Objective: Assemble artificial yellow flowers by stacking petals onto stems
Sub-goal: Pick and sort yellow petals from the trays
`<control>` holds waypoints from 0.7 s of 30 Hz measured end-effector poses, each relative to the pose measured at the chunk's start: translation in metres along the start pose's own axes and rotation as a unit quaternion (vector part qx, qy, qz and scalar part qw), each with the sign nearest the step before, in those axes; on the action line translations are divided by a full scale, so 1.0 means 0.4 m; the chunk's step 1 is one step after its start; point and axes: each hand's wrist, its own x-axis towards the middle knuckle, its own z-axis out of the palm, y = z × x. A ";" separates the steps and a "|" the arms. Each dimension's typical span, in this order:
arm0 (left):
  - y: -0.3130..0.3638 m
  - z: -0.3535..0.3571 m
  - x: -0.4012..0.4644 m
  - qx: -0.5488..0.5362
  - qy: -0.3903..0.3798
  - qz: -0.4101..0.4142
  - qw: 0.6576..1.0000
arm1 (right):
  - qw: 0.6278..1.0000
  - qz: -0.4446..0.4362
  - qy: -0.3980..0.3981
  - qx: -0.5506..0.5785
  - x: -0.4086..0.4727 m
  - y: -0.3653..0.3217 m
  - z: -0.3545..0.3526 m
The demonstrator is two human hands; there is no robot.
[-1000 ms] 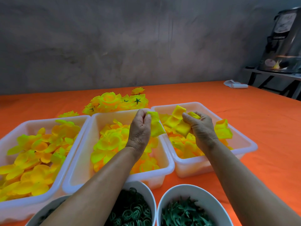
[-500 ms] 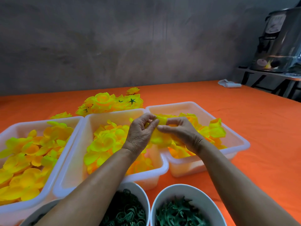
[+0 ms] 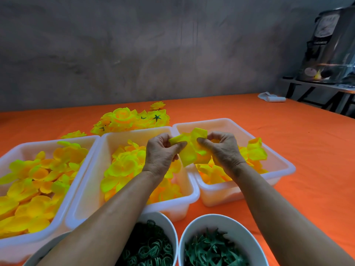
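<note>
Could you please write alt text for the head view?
Both hands, left hand and right hand, pinch yellow petals above three white bins of petals on an orange table; finished flowers lie behind.

three tubs [image 3: 92, 189] side by side, two bowls [image 3: 194, 223] in front, flowers [image 3: 130, 120] behind

A rough grey wall [image 3: 134, 50] is running behind an orange cloth [image 3: 288, 150] that is covering the work surface. At the far right a dark metal table [image 3: 315, 87] is carrying a tall shiny urn [image 3: 332, 47]. A white rolled cloth [image 3: 270, 97] is lying near it. Dim light is filling the room.
</note>
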 end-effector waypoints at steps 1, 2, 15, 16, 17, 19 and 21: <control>0.000 -0.001 -0.001 0.006 0.001 0.003 1.000 | 1.000 -0.002 0.007 -0.001 0.001 0.001 0.000; 0.000 -0.001 -0.002 0.010 -0.001 0.006 1.000 | 1.000 -0.001 0.020 0.001 0.003 0.001 -0.002; -0.004 0.002 0.003 0.083 0.009 0.014 0.996 | 0.977 -0.018 0.176 -0.121 0.045 -0.041 -0.086; -0.005 0.002 0.003 0.086 0.008 0.015 0.996 | 0.973 -0.018 0.162 -0.162 0.044 -0.047 -0.087; -0.006 0.002 0.002 0.091 0.007 0.016 0.996 | 0.967 -0.012 0.146 -0.207 0.042 -0.053 -0.086; -0.006 0.001 0.001 0.100 0.005 0.018 0.995 | 0.945 0.006 0.105 -0.310 0.038 -0.065 -0.084; -0.007 0.001 0.000 0.105 0.004 0.020 0.994 | 0.915 0.022 0.055 -0.398 0.033 -0.078 -0.079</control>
